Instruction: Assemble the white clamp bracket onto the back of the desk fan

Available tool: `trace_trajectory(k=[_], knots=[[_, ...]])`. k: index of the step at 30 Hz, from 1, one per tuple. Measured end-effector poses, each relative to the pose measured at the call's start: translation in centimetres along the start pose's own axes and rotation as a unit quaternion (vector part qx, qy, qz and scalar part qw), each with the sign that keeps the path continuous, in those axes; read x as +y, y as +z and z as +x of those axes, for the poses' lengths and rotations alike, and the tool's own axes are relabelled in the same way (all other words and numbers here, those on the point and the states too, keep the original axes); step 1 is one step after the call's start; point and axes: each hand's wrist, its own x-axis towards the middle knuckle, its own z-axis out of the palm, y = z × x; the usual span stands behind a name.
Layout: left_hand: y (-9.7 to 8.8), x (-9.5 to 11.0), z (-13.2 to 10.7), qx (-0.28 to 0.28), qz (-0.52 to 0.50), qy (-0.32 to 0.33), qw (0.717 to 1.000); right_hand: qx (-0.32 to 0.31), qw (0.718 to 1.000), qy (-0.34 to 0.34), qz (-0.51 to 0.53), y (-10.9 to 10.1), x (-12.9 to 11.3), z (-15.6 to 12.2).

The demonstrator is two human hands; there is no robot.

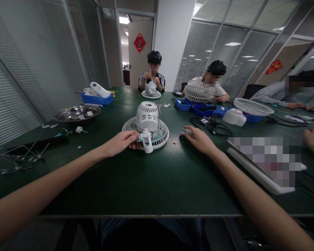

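A white fan head (pixel 148 118) rests on its round slatted grille (pixel 163 136), with a white neck bracket (pixel 147 141) toward me. My left hand (pixel 124 141) is closed at the left side of this bracket, its thumb and fingers on a small light-blue part (pixel 140 137). To the right of the fan, my right hand (pixel 199 137) reaches low over the table, its fingers bent around a small clear and dark item that I cannot make out. Between that hand and the grille lies a small brass-coloured piece (pixel 174 142).
A metal bowl (pixel 78 116) and a blue bin (pixel 98 99) stand left, wire stands (pixel 23 160) nearer. Right are black cables (pixel 211 127), a white cover (pixel 234 117), blue bins (pixel 183 104) and a blurred-out flat object (pixel 267 164). Other people sit across and to the right.
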Motion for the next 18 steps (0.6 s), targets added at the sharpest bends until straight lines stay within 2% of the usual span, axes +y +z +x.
trace_trajectory(k=[6, 13, 18], knots=[[0.0, -0.2, 0.0, 0.001, -0.007, 0.008, 1.0, 0.032, 0.997, 0.047, 0.044, 1.1, 2.6, 0.5], [0.0, 0.0, -0.1, 0.001, 0.003, 0.005, 1.0, 0.067, 0.993, 0.057, 0.078, 1.2, 3.4, 0.5], [0.0, -0.2, 0.0, 0.002, 0.002, 0.004, 1.0, 0.14, 0.982, 0.06, 0.108, 1.4, 3.8, 0.9]])
